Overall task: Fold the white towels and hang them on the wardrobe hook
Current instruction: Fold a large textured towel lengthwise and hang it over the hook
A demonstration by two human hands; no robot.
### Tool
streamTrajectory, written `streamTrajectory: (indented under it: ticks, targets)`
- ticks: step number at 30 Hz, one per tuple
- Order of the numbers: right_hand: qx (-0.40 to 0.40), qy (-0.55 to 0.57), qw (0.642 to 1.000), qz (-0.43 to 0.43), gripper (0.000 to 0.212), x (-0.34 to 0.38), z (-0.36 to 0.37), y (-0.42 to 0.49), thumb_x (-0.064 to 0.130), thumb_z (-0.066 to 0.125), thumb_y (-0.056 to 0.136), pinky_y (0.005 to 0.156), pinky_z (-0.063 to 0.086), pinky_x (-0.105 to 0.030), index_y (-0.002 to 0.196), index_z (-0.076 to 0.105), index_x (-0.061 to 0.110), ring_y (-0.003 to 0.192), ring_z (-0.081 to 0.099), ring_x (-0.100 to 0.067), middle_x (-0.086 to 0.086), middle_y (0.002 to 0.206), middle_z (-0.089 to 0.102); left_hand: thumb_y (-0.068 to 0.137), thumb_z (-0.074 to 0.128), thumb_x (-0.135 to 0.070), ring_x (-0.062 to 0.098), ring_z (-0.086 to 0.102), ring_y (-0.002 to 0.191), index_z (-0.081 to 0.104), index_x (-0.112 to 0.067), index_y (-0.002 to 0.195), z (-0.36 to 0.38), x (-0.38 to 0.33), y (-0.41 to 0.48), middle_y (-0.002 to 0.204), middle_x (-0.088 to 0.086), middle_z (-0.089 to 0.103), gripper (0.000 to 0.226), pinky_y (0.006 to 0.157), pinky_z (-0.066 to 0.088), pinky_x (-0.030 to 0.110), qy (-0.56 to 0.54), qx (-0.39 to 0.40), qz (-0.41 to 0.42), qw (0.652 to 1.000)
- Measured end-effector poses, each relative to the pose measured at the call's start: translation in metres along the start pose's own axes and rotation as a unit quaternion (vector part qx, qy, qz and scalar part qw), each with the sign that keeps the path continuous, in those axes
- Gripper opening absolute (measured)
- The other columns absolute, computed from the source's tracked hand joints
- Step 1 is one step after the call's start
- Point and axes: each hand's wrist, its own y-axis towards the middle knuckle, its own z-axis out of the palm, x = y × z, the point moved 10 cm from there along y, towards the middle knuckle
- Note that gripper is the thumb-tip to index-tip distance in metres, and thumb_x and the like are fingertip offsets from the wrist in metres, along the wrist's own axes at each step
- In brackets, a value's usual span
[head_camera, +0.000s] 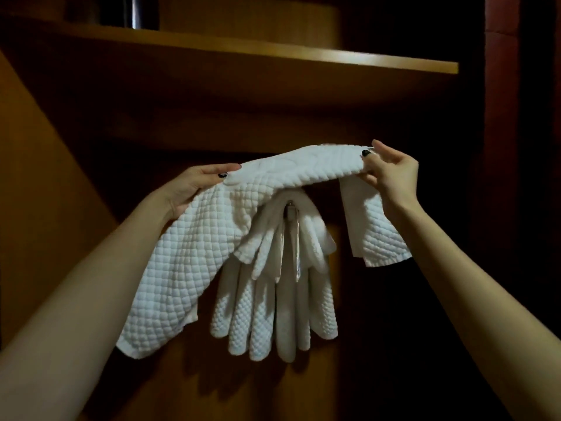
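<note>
A folded white waffle towel [288, 168] is stretched level between both hands, just above the wardrobe hook [290, 209]. My left hand [194, 185] grips its left end, from which a long part hangs down to the lower left. My right hand [391, 174] pinches the right end, and a shorter part droops below it. Several folded white towels [273, 311] hang from the metal hook, directly under the held towel.
A wooden shelf [273, 56] runs overhead with a dark metal object [136, 10] on it. The wardrobe's wooden side panel [36, 177] is on the left and its back panel lies behind the towels. The right side is dark.
</note>
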Motion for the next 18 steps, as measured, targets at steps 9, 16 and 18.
streamTrajectory:
  ticks: [9,16,18]
  targets:
    - [-0.026,-0.057,0.996,0.066,0.044,-0.085,0.001,-0.009,0.016,0.061,0.092,0.068,0.06,-0.027,0.133,0.054,0.003,0.086,0.07,-0.015,-0.012,0.118,0.065,0.088,0.055,-0.012,0.022,0.065,0.106,0.058,-0.016,0.126,-0.01,0.07,0.056,0.121,0.009,0.065,0.038,0.084,0.056,0.035,-0.073,0.045,-0.034,0.996]
    - [0.039,-0.246,0.969,-0.009,0.04,-0.088,0.001,-0.066,0.05,0.051,0.093,0.061,0.057,-0.036,0.117,0.07,0.024,0.064,0.068,-0.01,0.003,0.069,0.071,0.08,0.07,-0.026,0.029,0.051,0.124,0.048,-0.022,0.137,0.0,0.108,0.042,0.141,0.013,0.049,0.062,0.099,0.045,0.043,-0.126,0.061,-0.025,0.99]
    - [0.044,-0.316,0.947,-0.044,0.041,-0.085,-0.006,-0.077,0.056,0.051,0.092,0.071,0.056,-0.034,0.117,0.069,0.03,0.079,0.066,-0.004,0.009,0.085,0.071,0.078,0.075,-0.031,0.025,0.058,0.117,0.051,-0.027,0.134,0.005,0.112,0.027,0.133,0.01,0.057,0.061,0.098,0.048,0.043,-0.093,0.025,-0.011,0.995]
